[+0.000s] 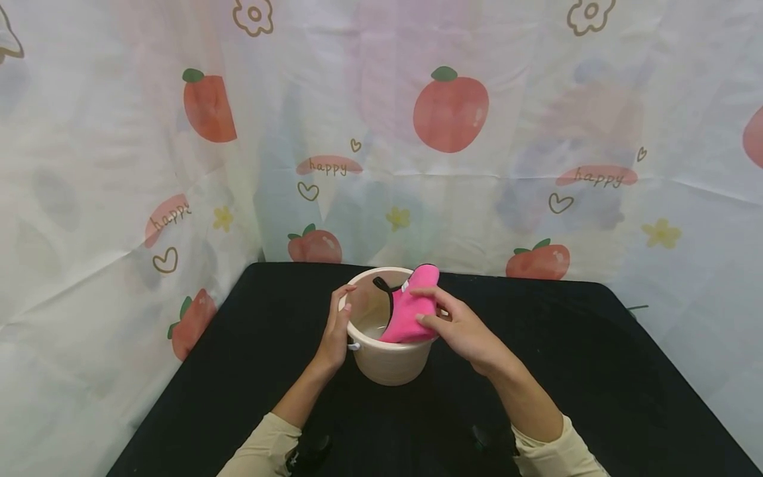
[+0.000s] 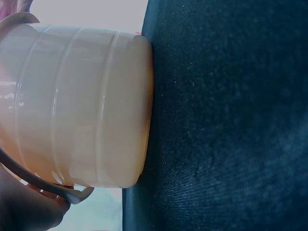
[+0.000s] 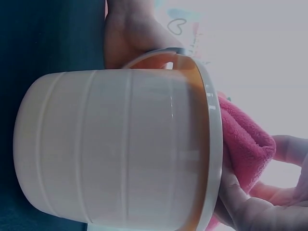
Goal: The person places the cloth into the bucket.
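Observation:
A cream plastic bucket (image 1: pixel 392 366) stands upright on the black table. My left hand (image 1: pixel 336 330) grips its left rim, fingers over the edge. With my right hand (image 1: pixel 463 331) I pinch a pink plush mitt (image 1: pixel 411 317) that has a black edge, a black loop and a small white label. The mitt lies tilted over the bucket's right side, its lower end inside the opening and its top above the rim. In the right wrist view, the fuzzy mitt (image 3: pixel 245 144) bulges past the rim beneath the right fingers (image 3: pixel 236 195).
The bucket's grey handle (image 2: pixel 45 184) hangs down on the left hand's side. Black cloth covers the table (image 1: pixel 572 358). Behind and beside it hang pale curtains (image 1: pixel 369 212) with a fruit print. Small dark objects (image 1: pixel 479 437) lie near the front edge.

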The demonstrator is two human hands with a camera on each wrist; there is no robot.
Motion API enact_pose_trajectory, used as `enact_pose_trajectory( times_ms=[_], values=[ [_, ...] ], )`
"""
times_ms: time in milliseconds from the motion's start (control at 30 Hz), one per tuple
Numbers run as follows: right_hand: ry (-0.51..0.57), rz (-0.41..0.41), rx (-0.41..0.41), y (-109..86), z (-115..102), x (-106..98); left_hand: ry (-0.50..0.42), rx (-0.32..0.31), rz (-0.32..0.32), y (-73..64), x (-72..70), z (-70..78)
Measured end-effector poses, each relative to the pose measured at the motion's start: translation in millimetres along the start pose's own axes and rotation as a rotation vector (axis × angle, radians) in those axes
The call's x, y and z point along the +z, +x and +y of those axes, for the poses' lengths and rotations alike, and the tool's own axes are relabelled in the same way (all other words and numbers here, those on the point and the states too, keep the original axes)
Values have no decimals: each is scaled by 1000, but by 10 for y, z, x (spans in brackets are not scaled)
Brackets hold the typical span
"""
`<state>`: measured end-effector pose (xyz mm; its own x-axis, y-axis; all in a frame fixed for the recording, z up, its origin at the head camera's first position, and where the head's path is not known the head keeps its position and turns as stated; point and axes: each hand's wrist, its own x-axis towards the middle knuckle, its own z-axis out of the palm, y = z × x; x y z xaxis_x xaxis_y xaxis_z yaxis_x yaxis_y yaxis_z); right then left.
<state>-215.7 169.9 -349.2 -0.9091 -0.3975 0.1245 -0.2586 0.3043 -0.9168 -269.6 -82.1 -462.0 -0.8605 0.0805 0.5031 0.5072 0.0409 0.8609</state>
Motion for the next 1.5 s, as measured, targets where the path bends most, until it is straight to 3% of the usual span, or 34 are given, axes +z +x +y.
enact_pose_trajectory(
  times_ms=[567,1133,1500],
  values=[
    [28,-22,13,-20,-21,-10,21,-21,1,-2,2,-4],
    [115,-93,-13,-30,21,-3,-14,18,5,-5,8,-4],
    [134,-96,-9,-59,1,-29,-17,12,-3,-8,7,51]
  ],
)
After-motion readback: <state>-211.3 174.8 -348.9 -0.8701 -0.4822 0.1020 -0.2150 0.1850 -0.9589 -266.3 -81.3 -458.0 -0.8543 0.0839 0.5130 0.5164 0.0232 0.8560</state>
